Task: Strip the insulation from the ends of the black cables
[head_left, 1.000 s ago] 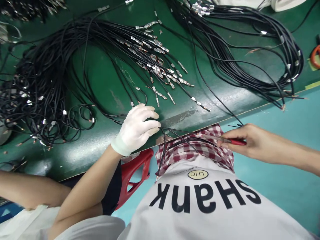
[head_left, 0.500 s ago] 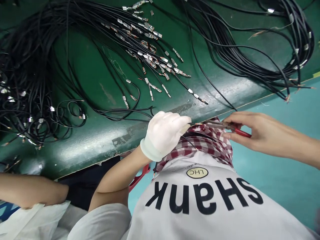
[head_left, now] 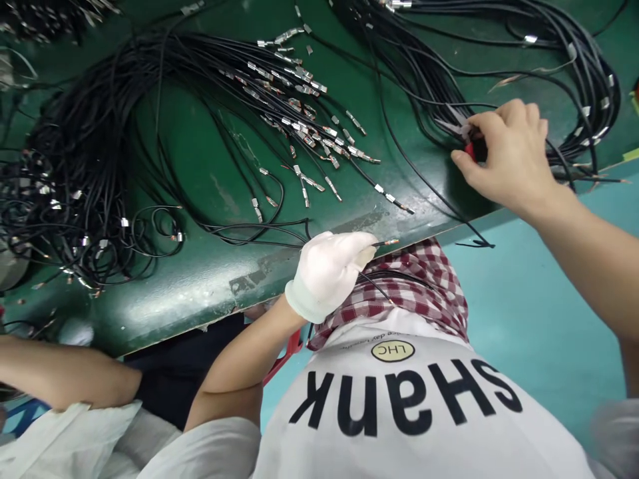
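Observation:
My left hand (head_left: 332, 273), in a white glove, is closed around a black cable (head_left: 382, 243) at the table's front edge. The cable's bare copper end sticks out to the right past the fingertips. My bare right hand (head_left: 514, 156) grips red-handled scissors (head_left: 468, 143) above the table on the right. Their pointed metal blades are apart, over a bundle of black cables (head_left: 429, 100). A loose cable end (head_left: 479, 243) hangs over the edge below that hand.
Black cables with silver crimped terminals (head_left: 309, 130) lie across the green table (head_left: 200, 173). Tangled cables (head_left: 64, 199) spread over its left side. More cables rest on my checked cloth (head_left: 414, 276). A co-worker's arm (head_left: 64, 372) is at lower left.
My right hand has moved up and right with the scissors, away from the cable end in my left hand. My left hand stays nearly in place, still gripping the cable.

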Tool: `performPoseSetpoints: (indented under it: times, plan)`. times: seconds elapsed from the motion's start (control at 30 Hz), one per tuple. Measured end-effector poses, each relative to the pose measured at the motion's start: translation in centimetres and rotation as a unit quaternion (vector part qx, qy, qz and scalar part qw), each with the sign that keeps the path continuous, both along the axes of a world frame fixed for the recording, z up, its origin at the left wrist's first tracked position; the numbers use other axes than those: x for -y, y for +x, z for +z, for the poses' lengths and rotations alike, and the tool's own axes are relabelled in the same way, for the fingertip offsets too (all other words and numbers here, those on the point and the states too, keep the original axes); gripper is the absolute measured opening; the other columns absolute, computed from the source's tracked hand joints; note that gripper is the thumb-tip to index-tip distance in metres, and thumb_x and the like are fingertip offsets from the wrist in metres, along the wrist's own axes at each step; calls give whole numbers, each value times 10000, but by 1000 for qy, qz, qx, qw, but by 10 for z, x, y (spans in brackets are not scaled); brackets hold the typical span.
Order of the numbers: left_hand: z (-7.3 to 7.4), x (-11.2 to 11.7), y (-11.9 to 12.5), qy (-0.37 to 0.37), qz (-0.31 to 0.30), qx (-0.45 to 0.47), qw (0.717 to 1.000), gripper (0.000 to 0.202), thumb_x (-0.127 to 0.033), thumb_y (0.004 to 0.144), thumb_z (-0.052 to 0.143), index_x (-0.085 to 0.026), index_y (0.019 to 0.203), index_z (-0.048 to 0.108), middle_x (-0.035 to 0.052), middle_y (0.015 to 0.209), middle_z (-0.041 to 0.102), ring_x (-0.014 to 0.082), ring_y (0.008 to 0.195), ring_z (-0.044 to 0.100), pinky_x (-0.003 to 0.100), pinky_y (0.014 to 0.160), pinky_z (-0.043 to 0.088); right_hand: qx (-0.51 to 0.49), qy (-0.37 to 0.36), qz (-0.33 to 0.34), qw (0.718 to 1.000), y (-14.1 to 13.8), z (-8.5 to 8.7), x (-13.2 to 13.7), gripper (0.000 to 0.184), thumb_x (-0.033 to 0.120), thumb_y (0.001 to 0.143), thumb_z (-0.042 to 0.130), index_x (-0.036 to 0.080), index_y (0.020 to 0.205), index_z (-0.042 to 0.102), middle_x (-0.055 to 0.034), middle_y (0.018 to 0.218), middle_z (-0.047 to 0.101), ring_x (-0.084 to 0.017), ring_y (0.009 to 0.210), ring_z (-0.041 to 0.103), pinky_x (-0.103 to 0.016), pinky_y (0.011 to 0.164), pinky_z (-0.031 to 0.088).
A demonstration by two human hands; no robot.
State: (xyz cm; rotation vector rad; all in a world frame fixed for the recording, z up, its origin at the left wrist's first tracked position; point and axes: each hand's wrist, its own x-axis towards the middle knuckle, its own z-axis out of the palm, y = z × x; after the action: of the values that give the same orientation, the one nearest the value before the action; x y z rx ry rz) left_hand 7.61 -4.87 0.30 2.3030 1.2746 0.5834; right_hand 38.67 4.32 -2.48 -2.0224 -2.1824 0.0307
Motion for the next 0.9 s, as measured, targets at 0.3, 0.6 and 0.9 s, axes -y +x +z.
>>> performPoseSetpoints:
  times: [0.3, 0.6, 0.9]
  plan:
    - [5, 0, -4, -291, 96, 228, 924, 198, -345, 891, 631, -175, 939, 723, 19, 797, 732, 156, 668, 672, 279, 655, 536, -185, -1, 367, 912, -34, -9, 87, 235, 265, 963, 535, 296, 1154, 669, -35, 1098, 701, -195, 961, 616, -363, 790, 431]
    - [6, -1, -6, -268, 112, 259, 921, 143, -267, 876, 625, -162, 878, 722, 50, 950, 710, 180, 877, 660, 283, 798, 530, -516, -16, 289, 806, -116, -29, 123, 158, 213, 907, 650, 250, 1025, 749, -70, 1065, 667, -163, 829, 673, -308, 717, 562]
    - [-10, -3, -17, -288, 201, 405, 844, 176, -347, 852, 690, -178, 868, 732, 29, 854, 685, 142, 756, 608, 263, 699, 495, -767, -195, -20, 611, -167, 4, 84, 235, 282, 698, 863, 204, 805, 670, 41, 629, 672, -112, 534, 655, -215, 504, 554]
